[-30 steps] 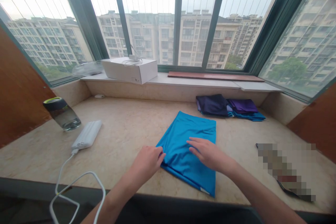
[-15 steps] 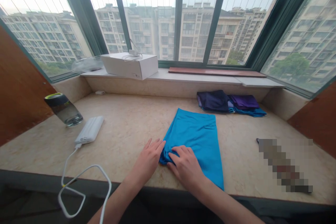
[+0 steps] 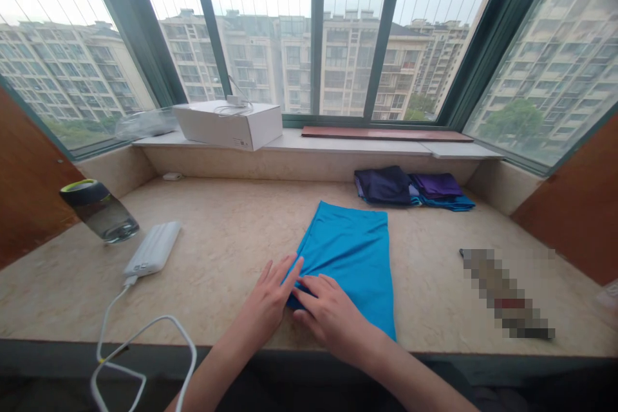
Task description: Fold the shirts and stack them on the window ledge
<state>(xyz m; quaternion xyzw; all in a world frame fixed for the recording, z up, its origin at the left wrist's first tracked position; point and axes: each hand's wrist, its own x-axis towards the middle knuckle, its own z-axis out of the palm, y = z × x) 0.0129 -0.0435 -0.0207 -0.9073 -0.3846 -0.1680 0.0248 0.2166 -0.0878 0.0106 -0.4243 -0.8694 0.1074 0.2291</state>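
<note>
Blue folded cloth point(image 3: 352, 251): it lies on the marble-look counter point(image 3: 232, 225), near the front edge.
Left hand point(image 3: 270, 296): it touches the left edge of the cloth, fingers a little spread.
Right hand point(image 3: 331, 312): it rests on the lower left corner — fingers bent; whether they pinch fabric, I cannot tell.
Behind: folded dark cloth point(image 3: 383, 185) and folded purple cloth point(image 3: 437, 185) — side by side.

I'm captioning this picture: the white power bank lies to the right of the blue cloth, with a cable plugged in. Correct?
Not quite: the head view shows the white power bank to the left of the blue cloth, with a cable plugged in.
</note>
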